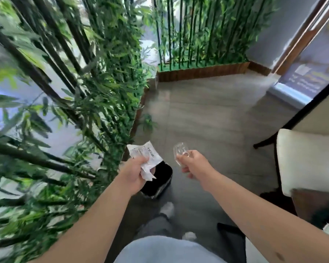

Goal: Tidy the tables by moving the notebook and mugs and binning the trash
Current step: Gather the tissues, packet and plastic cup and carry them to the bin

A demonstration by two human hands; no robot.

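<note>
My left hand [135,176] grips crumpled white paper trash [145,155], printed slips and tissue, held just above the left rim of a small black bin [160,182] that stands on the grey floor. My right hand [194,164] holds a small clear plastic cup [180,151] to the right of the bin and a little higher. The bin's inside looks dark; its contents are hidden. No notebook or mug is in view.
Bamboo plants [95,92] in a wooden-edged planter fill the left side, right beside the bin. Another planter [203,71] stands at the far end. A white-cushioned chair [308,160] and a dark table edge [315,204] are at the right. Grey tiled floor [207,114] stretches ahead.
</note>
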